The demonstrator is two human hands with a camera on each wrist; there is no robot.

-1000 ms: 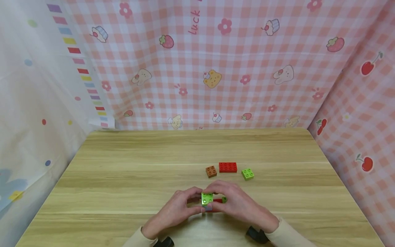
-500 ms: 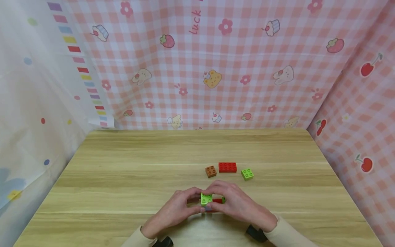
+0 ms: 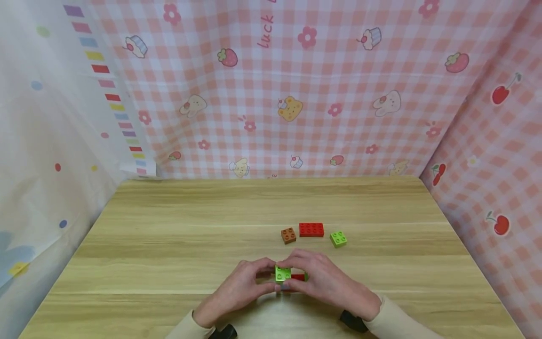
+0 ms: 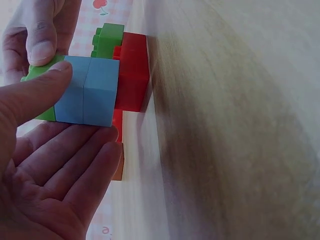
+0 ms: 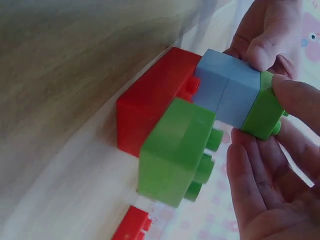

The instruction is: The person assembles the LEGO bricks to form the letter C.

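Note:
A small stack of building bricks sits on the table (image 3: 169, 212) between my two hands. Its base is a red brick (image 5: 152, 102). Light blue bricks (image 4: 86, 90) rise from one end, capped by a lime green brick (image 3: 282, 273); a taller green brick (image 5: 176, 150) stands at the other end. My left hand (image 3: 243, 286) pinches the blue bricks from the left, thumb in front, fingers behind. From the right, my right hand (image 3: 328, 280) pinches the capping green brick between thumb and fingers. In the head view this hand covers much of the base.
Behind the hands lie three loose bricks: a brown brick (image 3: 289, 235), a long red brick (image 3: 311, 230) and another lime green brick (image 3: 338, 239). A pink checked cloth (image 3: 254, 84) hangs along the table's back edge, with more cloth at both sides.
Both hands keep their hold on the stack, almost unmoved. The whole head view has shifted very slightly.

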